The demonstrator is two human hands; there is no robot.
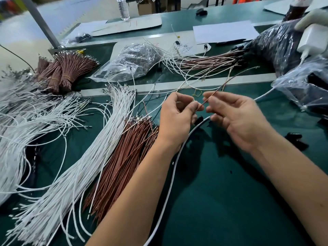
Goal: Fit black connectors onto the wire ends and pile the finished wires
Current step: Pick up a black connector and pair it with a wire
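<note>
My left hand [177, 118] and my right hand [236, 116] meet over the green mat in the middle of the view. Between them runs a thin brown wire [229, 80] that rises up and to the right. My right hand pinches this wire near its lower end, and my left hand pinches the wire's tip. A black connector [198, 120] shows just under my left hand's fingers. Whether my left hand also holds it, I cannot tell. A pile of finished wires with black connectors [209, 62] lies at the back right.
Loose white wires [74, 157] and brown wires [122, 160] fan across the left of the green mat [230, 192]. Bound brown bundles [71, 68] and a clear bag [131, 59] sit behind. Plastic bags [301, 86] crowd the right. Loose black connectors [294, 137] lie right. A white cable [170, 189] crosses the mat.
</note>
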